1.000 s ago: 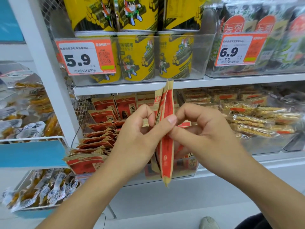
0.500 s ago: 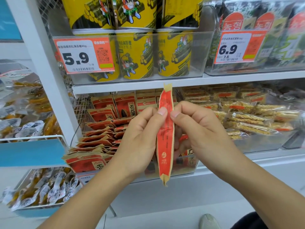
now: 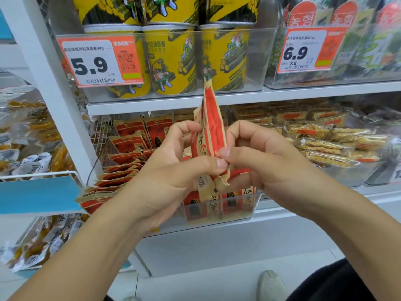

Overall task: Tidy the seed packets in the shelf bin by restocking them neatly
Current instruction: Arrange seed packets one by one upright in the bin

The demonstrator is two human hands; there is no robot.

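Red-and-kraft seed packets point(image 3: 209, 135), a thin upright bunch, pinched edge-on between both hands in front of the shelf bin point(image 3: 219, 210). Left hand point(image 3: 171, 170): grip curled round the bunch, thumb pressed on its lower edge. Right hand point(image 3: 258, 157): grip likewise curled, thumb and forefinger nipping the right edge, thumb tips nearly meeting. Barcode visible on the bunch's lower left corner; large printed characters on the faces, not readable. Behind and below, a clear bin holding more of the same packets point(image 3: 128, 146), upright at the front, slumped and fanned at the left. Above, yellow cartoon-printed tubs point(image 3: 171, 61) behind an orange price tag point(image 3: 98, 60) reading 5.9 and "90g". Further right, a second tag point(image 3: 310, 51) reading 6.9 over 7.5, before green packs with Korean lettering. Right of the bin, clear-wrapped snack bars point(image 3: 329, 146).
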